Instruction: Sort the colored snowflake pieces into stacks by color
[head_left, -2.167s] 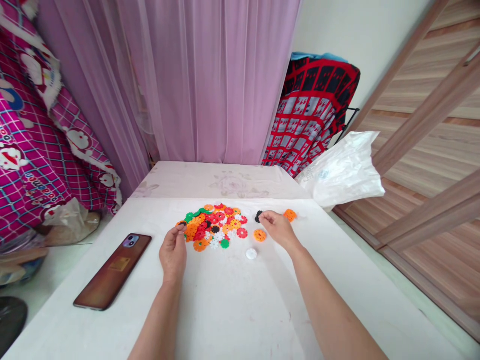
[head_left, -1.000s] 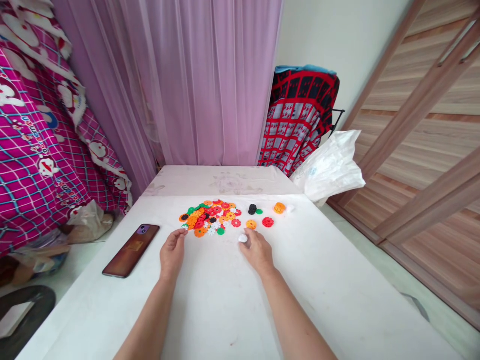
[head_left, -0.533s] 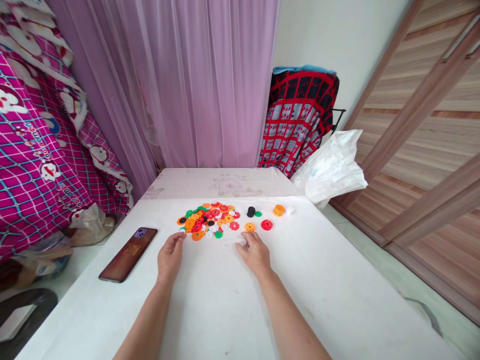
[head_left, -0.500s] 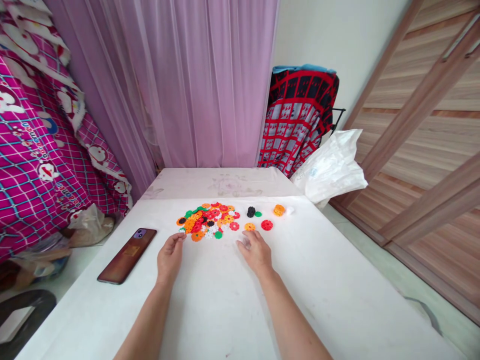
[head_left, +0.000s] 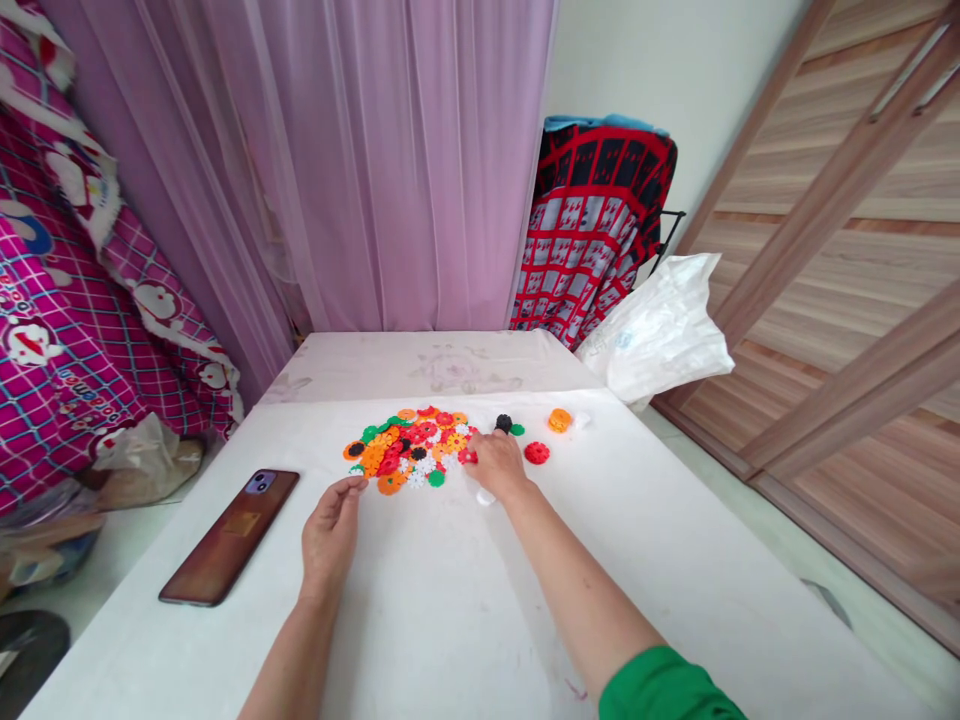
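A heap of plastic snowflake discs (head_left: 405,450) in orange, red, white, green and black lies on the white-covered table (head_left: 427,600). Just off its near left edge, my left hand (head_left: 330,525) is closed, thumb and fingertips together; anything in them is too small to make out. At the heap's right side, the fingers of my right hand (head_left: 499,465) close on a red snowflake disc (head_left: 468,457), its thumb mostly hidden. A small white piece (head_left: 485,497) rests below that hand. Beyond it stand a black disc stack (head_left: 503,423) and a green disc (head_left: 517,430).
Right of the heap sit a red disc (head_left: 537,453), an orange stack (head_left: 559,420) and a white stack (head_left: 581,420). A phone (head_left: 232,535) lies on the left. A white plastic bag (head_left: 660,330) stands at the far right corner.
My right hand has moved forward and left, from open fingers to the red disc, covering where an orange disc lay. The white piece now shows beneath it. My left hand stays closed, nearly in place.
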